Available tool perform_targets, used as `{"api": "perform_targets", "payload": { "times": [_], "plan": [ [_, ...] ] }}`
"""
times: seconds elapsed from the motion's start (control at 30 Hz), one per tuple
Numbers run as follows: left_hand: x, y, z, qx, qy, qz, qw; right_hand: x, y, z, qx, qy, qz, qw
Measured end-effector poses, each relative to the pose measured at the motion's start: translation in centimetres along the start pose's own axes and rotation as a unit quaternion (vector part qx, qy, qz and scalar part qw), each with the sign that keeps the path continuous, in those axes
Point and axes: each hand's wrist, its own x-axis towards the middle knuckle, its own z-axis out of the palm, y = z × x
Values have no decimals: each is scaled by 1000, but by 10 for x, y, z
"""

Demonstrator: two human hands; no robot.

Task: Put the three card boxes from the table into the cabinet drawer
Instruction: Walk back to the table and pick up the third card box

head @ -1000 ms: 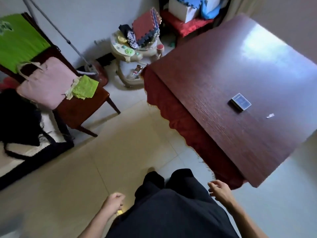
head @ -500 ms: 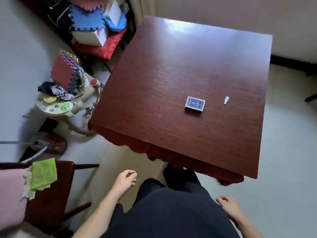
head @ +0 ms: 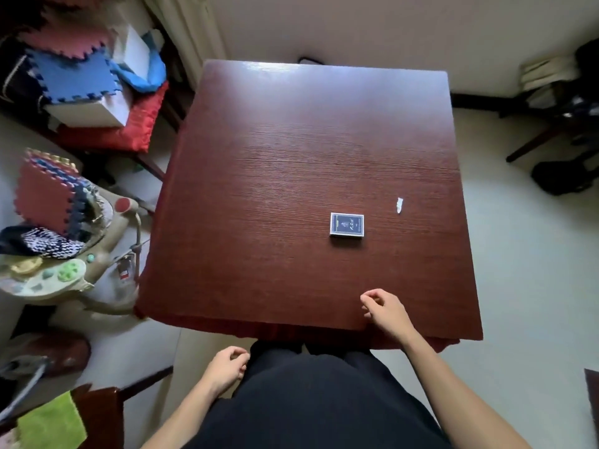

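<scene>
One dark blue card box [head: 346, 224] lies flat on the dark red wooden table [head: 275, 157], right of its middle. My right hand [head: 385, 311] hovers over the table's near edge, a short way in front of the box, fingers loosely curled and holding nothing. My left hand [head: 225, 369] hangs below the table edge beside my dark trousers, loosely curled and empty. No cabinet or drawer is in view.
A small white scrap [head: 399, 205] lies on the table right of the box. Foam mats and cushions [head: 81, 79] and a baby walker [head: 55, 254] crowd the left. A chair with a green cloth [head: 52, 422] stands at lower left.
The view has swung round to face the table squarely. My right hand has risen from beside my leg to over the table's near edge.
</scene>
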Motion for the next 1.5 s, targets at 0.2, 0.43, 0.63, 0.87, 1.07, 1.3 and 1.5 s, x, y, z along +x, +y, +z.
{"api": "perform_targets", "payload": {
  "times": [0.2, 0.43, 0.63, 0.87, 1.07, 1.3, 1.5],
  "plan": [
    [17, 23, -23, 2, -11, 10, 1000, 24, -55, 2, -34, 75, -15, 996],
    [13, 50, -33, -30, 8, 16, 999, 66, -121, -4, -128, 117, -16, 985],
    [6, 48, -37, -51, 36, 7, 998, 98, -153, 0, -235, 150, -33, 960],
    [6, 40, -36, -53, 39, -25, 998, 116, -166, 10, -293, 87, -8, 952],
    [7, 48, -37, -65, 47, -14, 997, 123, -169, 21, -303, 98, 3, 948],
    [4, 48, -38, -68, 51, -10, 996, 130, -166, 29, -227, 132, 37, 964],
    [3, 41, -42, -50, 32, -18, 998, 121, -150, 21, -179, 134, 53, 973]
  ]
}}
